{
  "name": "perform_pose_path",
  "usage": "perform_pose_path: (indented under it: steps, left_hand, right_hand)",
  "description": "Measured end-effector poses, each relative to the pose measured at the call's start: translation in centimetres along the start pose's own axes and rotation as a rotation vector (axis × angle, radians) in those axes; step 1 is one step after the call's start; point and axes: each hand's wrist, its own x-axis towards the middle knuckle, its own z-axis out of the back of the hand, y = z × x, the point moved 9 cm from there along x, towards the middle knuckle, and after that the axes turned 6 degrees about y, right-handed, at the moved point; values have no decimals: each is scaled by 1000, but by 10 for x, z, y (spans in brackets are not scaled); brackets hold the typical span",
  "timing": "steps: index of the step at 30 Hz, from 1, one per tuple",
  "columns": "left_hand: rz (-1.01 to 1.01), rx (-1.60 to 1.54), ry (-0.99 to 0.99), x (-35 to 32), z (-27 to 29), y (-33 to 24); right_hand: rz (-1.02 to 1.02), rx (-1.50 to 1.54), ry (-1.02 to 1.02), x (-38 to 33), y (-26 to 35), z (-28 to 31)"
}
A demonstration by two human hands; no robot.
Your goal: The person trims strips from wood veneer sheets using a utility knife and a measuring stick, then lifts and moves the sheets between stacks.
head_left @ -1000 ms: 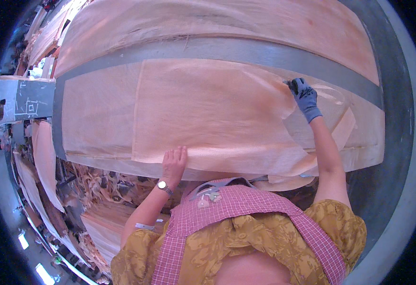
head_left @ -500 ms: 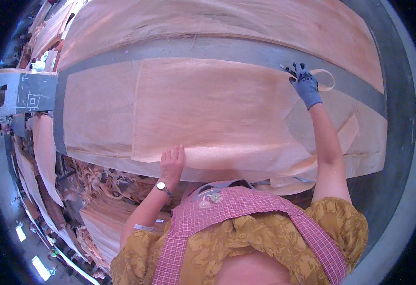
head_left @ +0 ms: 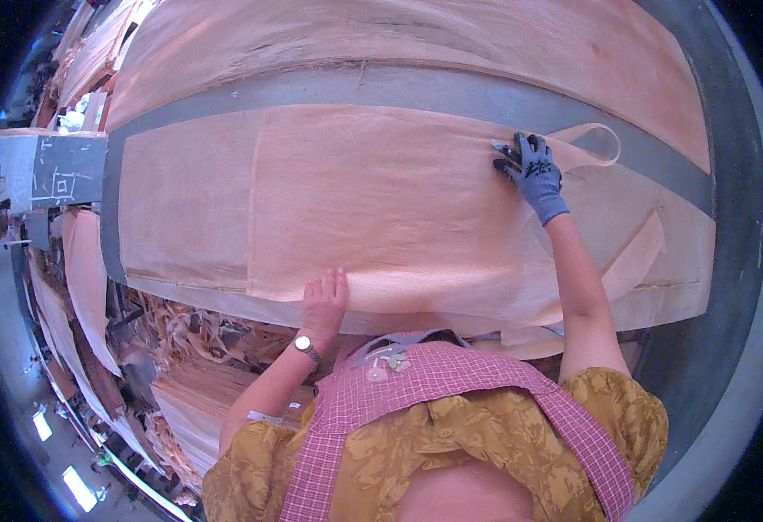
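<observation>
A thin, pale pinkish wood veneer sheet [head_left: 381,200] lies over a larger veneer layer [head_left: 185,200] on the bench in front of me. Bare, with a watch on its wrist, my left hand [head_left: 325,300] rests on the sheet's near edge, its fingers stretched out. My right hand [head_left: 534,170], in a blue-grey glove with dark fingertips, is over the sheet's far right part. Its fingers close around a small knife [head_left: 499,149], of which only a light, pointed end shows. A curled veneer strip [head_left: 603,146] loops out to the right of the glove.
Beyond a grey strip of bench [head_left: 399,85] lies another wide veneer stack [head_left: 399,35]. A loose veneer piece [head_left: 638,252] lies at the right. Veneer scraps [head_left: 216,335] are heaped below the near left edge, beside a veneer pile [head_left: 198,400].
My right hand has moved left and slightly nearer with the knife, and the loop of veneer strip has grown longer behind it. My left hand has shifted slightly right along the near edge.
</observation>
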Motion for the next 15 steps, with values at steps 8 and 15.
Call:
perform_pose_path:
  steps: [8, 15]
  left_hand:
    - [22, -308, 464, 14, 23, 4]
    - [314, -474, 30, 177, 31, 127]
  right_hand:
    - [-26, 32, 36, -3, 5, 11]
    - [25, 50, -120, -3, 19, 21]
